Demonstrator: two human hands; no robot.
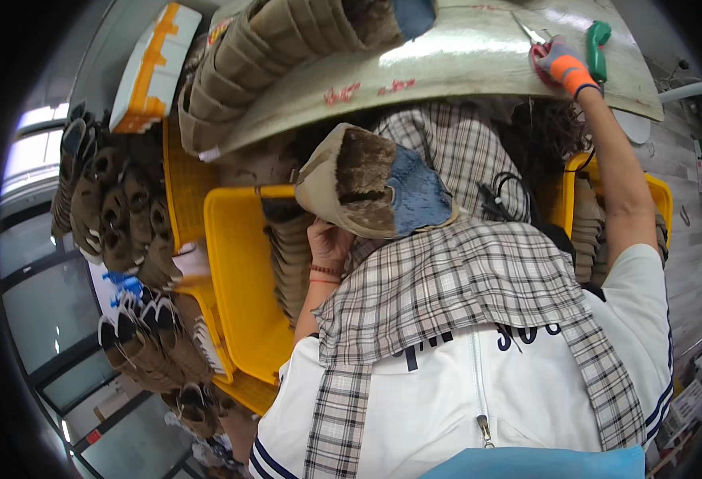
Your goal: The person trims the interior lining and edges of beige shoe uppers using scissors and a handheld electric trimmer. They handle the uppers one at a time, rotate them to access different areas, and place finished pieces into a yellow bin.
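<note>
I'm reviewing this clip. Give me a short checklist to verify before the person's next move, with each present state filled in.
1. Left hand supports the fur-lined boot piece: ok, held at its lower left side.
2. Boot piece's opening visible: ok, brown lining and a blue patch show.
3. Right hand at the red-handled scissors: ok, but grip firmness cannot tell.
4. Scissors away from the boot piece: ok, they are up on the tabletop.
5. Both hands gloved: not ok, only the right is.
6. Green tool clear of the right wrist: cannot tell, very close.
</note>
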